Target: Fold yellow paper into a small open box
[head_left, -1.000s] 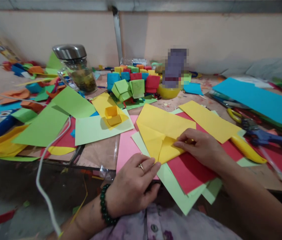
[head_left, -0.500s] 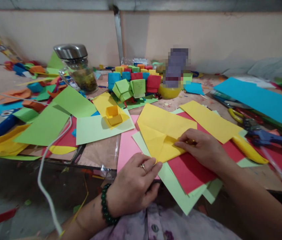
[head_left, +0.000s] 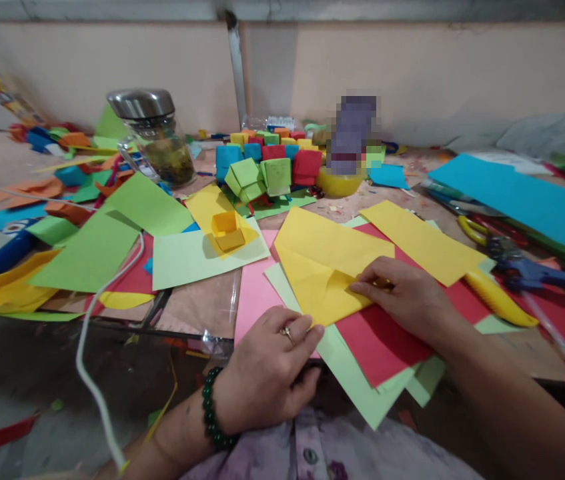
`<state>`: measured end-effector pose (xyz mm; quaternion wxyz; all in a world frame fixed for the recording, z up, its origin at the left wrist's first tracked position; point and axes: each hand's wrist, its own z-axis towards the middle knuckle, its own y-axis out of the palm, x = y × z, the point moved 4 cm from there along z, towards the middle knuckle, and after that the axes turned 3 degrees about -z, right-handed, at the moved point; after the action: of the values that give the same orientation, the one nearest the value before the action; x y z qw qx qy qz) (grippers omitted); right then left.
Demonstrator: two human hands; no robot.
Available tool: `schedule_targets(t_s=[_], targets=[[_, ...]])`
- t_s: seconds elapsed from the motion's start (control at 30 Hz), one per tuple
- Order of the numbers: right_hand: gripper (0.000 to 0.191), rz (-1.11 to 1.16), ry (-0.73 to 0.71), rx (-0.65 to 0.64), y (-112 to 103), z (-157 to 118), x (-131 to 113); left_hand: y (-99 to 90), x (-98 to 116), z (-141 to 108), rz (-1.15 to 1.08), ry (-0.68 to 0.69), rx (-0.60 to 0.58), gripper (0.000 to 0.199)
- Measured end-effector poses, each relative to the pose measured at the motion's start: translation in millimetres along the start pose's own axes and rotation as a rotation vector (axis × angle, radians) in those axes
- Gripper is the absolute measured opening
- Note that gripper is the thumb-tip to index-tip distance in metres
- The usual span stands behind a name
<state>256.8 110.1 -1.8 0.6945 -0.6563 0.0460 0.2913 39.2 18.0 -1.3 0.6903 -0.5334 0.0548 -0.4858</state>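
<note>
A creased yellow sheet of paper (head_left: 335, 233) lies over other sheets at the table's front edge, with a folded flap toward me. My right hand (head_left: 402, 293) pinches the flap's right side between thumb and fingers. At the near corner, my left hand (head_left: 272, 367) holds the same sheet with its fingertips; it wears a ring and a green bead bracelet. Beneath the yellow sheet are red paper (head_left: 377, 350), pale green paper (head_left: 355, 380) and pink paper (head_left: 255, 287). A small open yellow paper box (head_left: 228, 231) sits to the left on more paper.
Folded paper cubes (head_left: 277, 175) are grouped at the back. A lidded glass mug (head_left: 165, 150) stands left of them. Purple-handled pliers (head_left: 537, 273) and a yellow-handled tool (head_left: 499, 300) lie right. A white cable (head_left: 85, 360) hangs over the left front edge. Blue sheets (head_left: 522, 200) are stacked right.
Almost nothing differs. Both hands keep their places on the yellow paper, and the flap looks the same.
</note>
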Motion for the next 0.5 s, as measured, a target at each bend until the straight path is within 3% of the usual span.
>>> schedule_targets(t_s=[0.3,0.5], targets=[[0.02,-0.037,0.063,-0.011,-0.2,4.1,0.1,0.9,0.4,-0.6,0.004,-0.028,-0.009,0.039],[0.018,-0.081,0.031,-0.007,1.1,4.6,-0.7,-2.9,8.8,3.9,0.055,-0.076,-0.111,0.042]])
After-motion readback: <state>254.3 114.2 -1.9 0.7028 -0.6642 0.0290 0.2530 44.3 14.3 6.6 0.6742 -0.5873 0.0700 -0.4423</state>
